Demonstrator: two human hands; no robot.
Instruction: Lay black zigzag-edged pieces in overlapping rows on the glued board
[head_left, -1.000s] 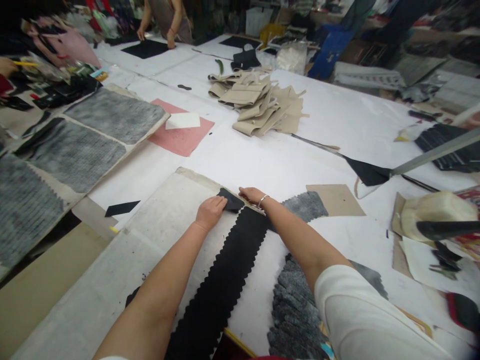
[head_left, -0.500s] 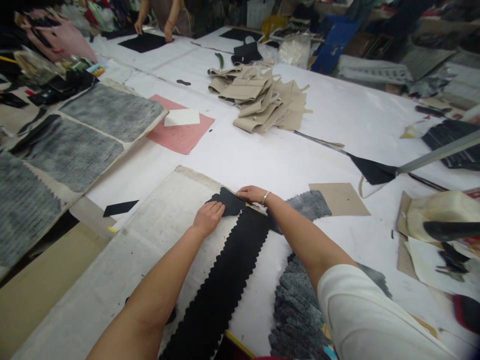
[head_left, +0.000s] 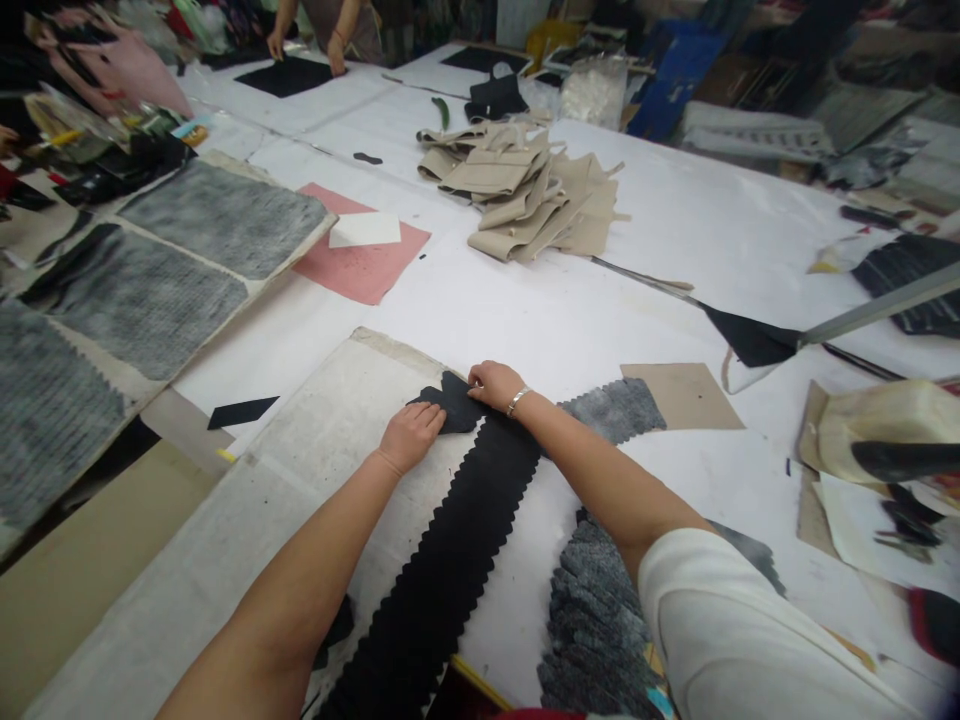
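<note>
A small black material piece with scalloped edges (head_left: pixel 459 408) lies on a pale grey board (head_left: pixel 300 500), at the far end of a long black strip with zigzag edges (head_left: pixel 442 560). My left hand (head_left: pixel 411 436) rests on the piece's left side, fingers together and lying on top, thumb hidden. At its upper right edge, my right hand (head_left: pixel 496 387) pinches the same piece between thumb and fingers. A bracelet (head_left: pixel 517 402) circles my right wrist. The strip's far end passes under or beside my right hand; the exact overlap is hidden.
Grey fuzzy-backed pieces (head_left: pixel 592 610) lie right of the strip, and more (head_left: pixel 150 295) at left. Beige cut pieces (head_left: pixel 525 190) are heaped beyond. A metal bar (head_left: pixel 885 305) juts in from the right. Another person's hands (head_left: pixel 336 52) touch a black sheet (head_left: pixel 283 78) at the far left.
My right hand has shifted slightly up and left, its fingers now gathered on the black piece's edge. My left hand has moved slightly left, still on the piece.
</note>
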